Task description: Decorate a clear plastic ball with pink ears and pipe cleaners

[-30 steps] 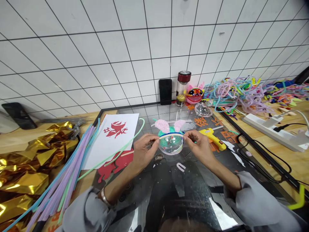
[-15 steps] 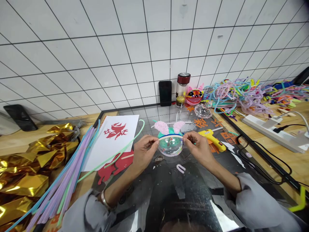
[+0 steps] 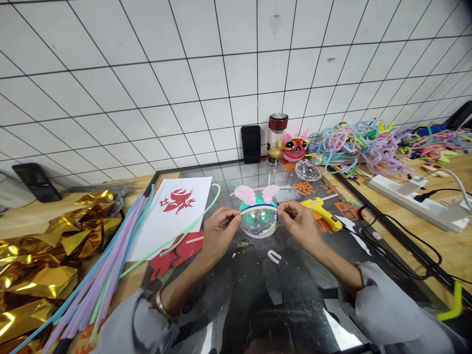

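Note:
A round craft stands in front of me, with a clear plastic dome [image 3: 258, 227] at its front, a green pipe-cleaner body [image 3: 263, 199] behind and two pink ears [image 3: 245, 194] on top. Small coloured bits show through the dome. Across the dome's upper edge, just below a blue band, runs a pale pink pipe cleaner [image 3: 258, 208]. My left hand [image 3: 222, 230] pinches its left end between thumb and fingertips. At the other end, my right hand [image 3: 301, 225] is closed in a similar pinch. Whether the strip touches the dome I cannot tell.
Right of my right hand lies a yellow glue gun [image 3: 322, 214]. Pipe cleaners [image 3: 99, 260], gold foil [image 3: 44, 265] and white paper [image 3: 173, 211] with a red cutout lie left. Behind stand a phone [image 3: 250, 144], a bottle [image 3: 276, 140] and a pink craft [image 3: 295, 148]. A power strip [image 3: 416, 201] sits right.
The view has shifted slightly. Both hands keep their pinch on the pale pink pipe cleaner at the dome, with little visible movement.

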The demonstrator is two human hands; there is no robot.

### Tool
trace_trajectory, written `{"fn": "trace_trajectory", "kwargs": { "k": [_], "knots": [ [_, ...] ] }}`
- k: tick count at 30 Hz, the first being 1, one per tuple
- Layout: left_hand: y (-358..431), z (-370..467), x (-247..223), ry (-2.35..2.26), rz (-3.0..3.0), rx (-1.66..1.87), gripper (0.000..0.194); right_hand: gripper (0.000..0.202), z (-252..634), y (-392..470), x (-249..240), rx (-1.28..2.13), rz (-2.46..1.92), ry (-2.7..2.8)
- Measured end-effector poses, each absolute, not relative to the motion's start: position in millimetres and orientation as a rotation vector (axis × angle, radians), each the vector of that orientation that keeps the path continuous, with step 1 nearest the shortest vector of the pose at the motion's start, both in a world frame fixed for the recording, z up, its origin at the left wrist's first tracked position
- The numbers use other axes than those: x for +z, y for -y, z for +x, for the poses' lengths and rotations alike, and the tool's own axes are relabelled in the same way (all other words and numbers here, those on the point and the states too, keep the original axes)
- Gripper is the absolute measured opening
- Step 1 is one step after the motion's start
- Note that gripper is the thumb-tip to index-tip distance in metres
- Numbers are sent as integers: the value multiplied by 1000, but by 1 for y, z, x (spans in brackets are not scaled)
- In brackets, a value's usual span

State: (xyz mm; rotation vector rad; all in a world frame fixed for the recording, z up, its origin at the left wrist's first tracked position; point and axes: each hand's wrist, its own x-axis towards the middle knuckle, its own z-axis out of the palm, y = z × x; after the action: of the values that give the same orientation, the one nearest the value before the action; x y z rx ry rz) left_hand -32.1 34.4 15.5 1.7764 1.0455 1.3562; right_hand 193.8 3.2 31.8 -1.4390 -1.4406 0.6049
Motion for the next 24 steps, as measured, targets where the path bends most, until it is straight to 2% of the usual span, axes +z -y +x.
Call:
{"fn": "trace_trajectory", "kwargs": {
  "k": [24],
  "knots": [
    [-33, -28, 19, -1015, 1804, 1394, 12, 17, 198, 0, 36, 514, -1413, 1420]
  ]
}}
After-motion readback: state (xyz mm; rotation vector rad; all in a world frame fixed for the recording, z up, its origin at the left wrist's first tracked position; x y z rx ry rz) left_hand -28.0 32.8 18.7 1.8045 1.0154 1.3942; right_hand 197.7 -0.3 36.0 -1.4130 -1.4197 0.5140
